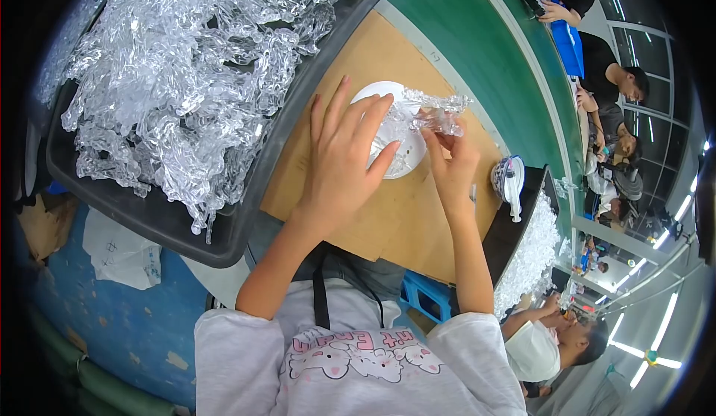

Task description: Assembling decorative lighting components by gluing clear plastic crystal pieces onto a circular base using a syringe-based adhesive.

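Left hand [341, 164] spread flat over white round disc [395, 129] on brown board [406, 218]; right hand [450, 164] pinching clear plastic piece [432, 114] just above disc. Left of disc, black bin [160, 218] heaped with clear pieces; open board below disc.

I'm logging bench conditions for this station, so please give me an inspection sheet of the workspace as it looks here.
Surface: brown board on a green bench, mostly bare around the hands.
Job's things: white round disc on the board; clear plastic piece held over it.
Clutter: large dark bin heaped with clear plastic pieces to the left; second dark tray of clear parts to the right, a small white tool on its edge.
Hands: left hand rests on the disc; right hand pinches the clear piece.
Cables: nothing seen.
Surroundings: other people working along the bench; blue floor, white bag below.
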Action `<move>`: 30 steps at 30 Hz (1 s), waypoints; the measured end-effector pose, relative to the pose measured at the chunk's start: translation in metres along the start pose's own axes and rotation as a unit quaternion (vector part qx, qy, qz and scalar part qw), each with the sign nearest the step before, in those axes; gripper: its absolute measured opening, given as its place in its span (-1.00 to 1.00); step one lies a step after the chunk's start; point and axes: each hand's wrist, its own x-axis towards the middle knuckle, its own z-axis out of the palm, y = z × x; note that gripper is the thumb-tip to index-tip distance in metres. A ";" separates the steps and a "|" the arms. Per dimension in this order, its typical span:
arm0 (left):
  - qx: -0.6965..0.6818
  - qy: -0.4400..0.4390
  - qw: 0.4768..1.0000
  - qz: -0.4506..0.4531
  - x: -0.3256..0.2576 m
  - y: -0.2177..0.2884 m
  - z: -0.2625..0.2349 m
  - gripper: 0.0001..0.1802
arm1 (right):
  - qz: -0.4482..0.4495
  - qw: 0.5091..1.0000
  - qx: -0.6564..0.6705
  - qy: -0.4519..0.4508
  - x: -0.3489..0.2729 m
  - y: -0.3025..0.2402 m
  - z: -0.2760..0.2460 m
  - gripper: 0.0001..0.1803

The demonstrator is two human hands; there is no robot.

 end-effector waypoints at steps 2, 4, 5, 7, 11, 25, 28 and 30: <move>-0.024 -0.003 1.000 0.009 0.004 -0.006 0.004 -0.43 | -0.027 0.999 -0.030 0.013 -0.002 0.000 0.002 -0.63; -0.047 -0.006 0.999 0.021 0.009 -0.012 0.008 -0.42 | -0.020 0.999 -0.047 -0.017 -0.003 -0.002 0.003 -0.62; -0.076 -0.028 0.997 0.016 0.012 -0.013 0.011 -0.40 | -0.020 0.999 -0.045 -0.013 -0.004 0.000 0.004 -0.62; -0.102 -0.055 0.993 0.020 0.019 -0.012 0.016 -0.38 | -0.035 0.997 -0.064 0.005 -0.006 0.003 0.005 -0.63; -0.110 -0.056 0.992 0.006 0.033 -0.006 0.027 -0.34 | 0.003 0.995 -0.095 0.034 -0.004 0.002 -0.005 -0.59; -0.111 -0.029 0.990 -0.077 0.027 0.004 0.000 -0.10 | 0.141 0.923 -0.305 0.190 -0.125 -0.006 -0.219 -0.75; -0.086 0.031 0.994 -0.051 0.016 0.019 -0.002 -0.12 | 0.192 0.912 -0.352 0.082 -0.141 0.031 -0.248 -0.67; -0.088 0.037 0.994 -0.047 0.006 0.031 -0.002 -0.15 | 0.179 0.913 -0.360 0.070 -0.141 0.044 -0.246 -0.67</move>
